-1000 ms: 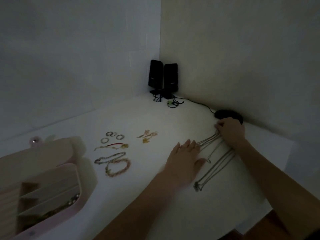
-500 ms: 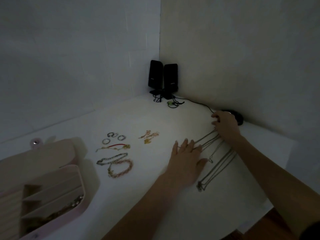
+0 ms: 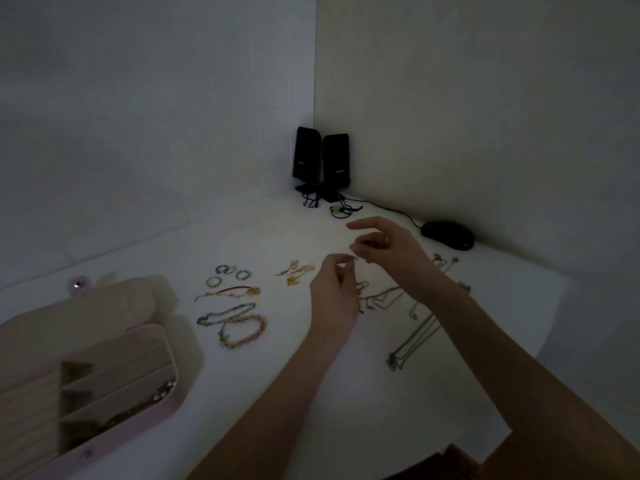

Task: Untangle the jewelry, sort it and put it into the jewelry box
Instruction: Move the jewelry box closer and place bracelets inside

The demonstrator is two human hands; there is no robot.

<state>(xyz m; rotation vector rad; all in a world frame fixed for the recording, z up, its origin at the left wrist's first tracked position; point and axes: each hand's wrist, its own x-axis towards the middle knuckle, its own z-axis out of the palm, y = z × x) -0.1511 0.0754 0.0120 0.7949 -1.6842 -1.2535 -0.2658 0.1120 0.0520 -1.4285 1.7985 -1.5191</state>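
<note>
Both hands are raised just above the white tabletop (image 3: 242, 393) near its middle. The left hand (image 3: 334, 296) and the right hand (image 3: 388, 251) meet fingertip to fingertip, each pinching the end of a thin chain (image 3: 355, 259) between thumb and forefinger; the right hand's other fingers are spread loosely. The light is dim, so the clasp itself cannot be made out.

The chain runs down to a loose tangle of necklaces (image 3: 412, 327) at 5 o'clock from the hands, partly hidden under the right forearm. At 9 o'clock lie gold earrings (image 3: 296, 271), and further that way three rings (image 3: 228, 275), a red-corded bracelet (image 3: 230, 292) and two beaded bracelets (image 3: 232, 322).

The open pink jewelry box (image 3: 166, 358) sits at 8 o'clock by the tabletop's edge, with some pieces already in its front compartment.

At 12 o'clock two black speakers (image 3: 322, 164) stand in the wall corner, their cable (image 3: 381, 207) trailing toward a black mouse (image 3: 448, 234) at 2 o'clock.
</note>
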